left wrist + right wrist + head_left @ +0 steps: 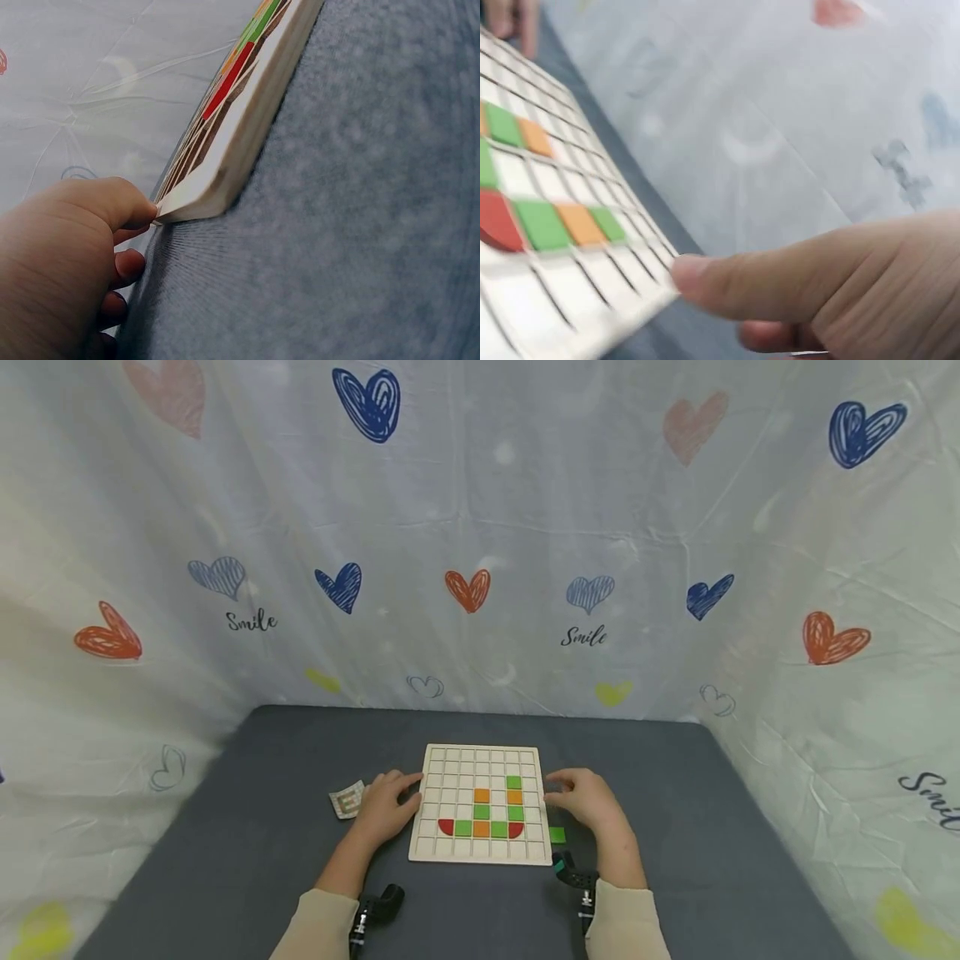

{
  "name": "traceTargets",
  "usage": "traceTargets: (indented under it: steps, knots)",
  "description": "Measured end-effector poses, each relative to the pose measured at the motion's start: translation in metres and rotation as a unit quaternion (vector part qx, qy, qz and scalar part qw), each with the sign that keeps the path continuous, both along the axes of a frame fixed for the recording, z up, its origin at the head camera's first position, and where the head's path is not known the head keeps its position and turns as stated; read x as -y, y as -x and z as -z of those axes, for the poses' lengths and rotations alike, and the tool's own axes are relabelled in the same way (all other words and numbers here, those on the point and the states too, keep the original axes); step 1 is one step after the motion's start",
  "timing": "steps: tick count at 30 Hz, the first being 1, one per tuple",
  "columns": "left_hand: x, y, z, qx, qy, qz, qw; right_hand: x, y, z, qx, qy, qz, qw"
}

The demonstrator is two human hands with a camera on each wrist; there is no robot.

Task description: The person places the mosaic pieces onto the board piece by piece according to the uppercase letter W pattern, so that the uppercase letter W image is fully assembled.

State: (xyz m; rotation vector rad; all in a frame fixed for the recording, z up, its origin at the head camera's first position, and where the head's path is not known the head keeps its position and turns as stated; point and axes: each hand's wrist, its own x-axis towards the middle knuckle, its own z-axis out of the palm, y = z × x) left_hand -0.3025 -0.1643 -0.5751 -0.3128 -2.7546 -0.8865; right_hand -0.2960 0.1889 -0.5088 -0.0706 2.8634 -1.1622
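Note:
A pale wooden grid board (446, 847) lies flat on the dark table, with green, orange and red pieces in some squares. The green squares (462, 828) and orange squares (482, 796) form columns above a bottom row. Red rounded pieces (446, 827) sit at both ends of that row. At the board's left edge, my left hand (384, 810) touches the rim with thumb and index finger apart. My right hand (588, 797) is at the right edge, where its thumb (727, 285) meets the rim in the right wrist view; its other fingers are mostly hidden.
A small patterned card (346, 802) lies beside the left hand. One loose green square (557, 835) rests right of the board, below the right hand. Behind the grey table (300, 735) hangs a white curtain (517, 668) printed with hearts.

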Motion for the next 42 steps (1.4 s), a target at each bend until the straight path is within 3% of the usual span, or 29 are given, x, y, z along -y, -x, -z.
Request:
traceTargets:
  steps: [5,13,20,29,34,42]
  knots:
    - [0.000,0.000,0.000,-0.001,0.005,0.000,1.0000,-0.034,-0.005,0.004,0.040,0.041,0.014,0.9983]
    - [0.000,0.000,0.000,-0.003,-0.004,-0.001,1.0000,-0.071,-0.013,0.006,0.081,0.010,0.038,0.9960]
    - [-0.001,0.000,-0.001,-0.003,-0.003,-0.003,1.0000,-0.081,-0.014,0.011,0.100,0.014,0.077,0.9919]
    - [-0.001,0.000,-0.001,-0.008,-0.002,-0.001,1.0000,-0.085,-0.016,0.009,0.058,0.032,0.080,0.9946]
    - [-0.002,0.000,-0.001,-0.006,-0.002,-0.003,1.0000,-0.079,-0.018,-0.008,0.028,0.030,0.083,0.9957]
    - [-0.002,0.000,-0.001,-0.005,0.000,-0.004,1.0000,-0.065,-0.019,-0.032,-0.021,-0.011,0.052,0.9983]
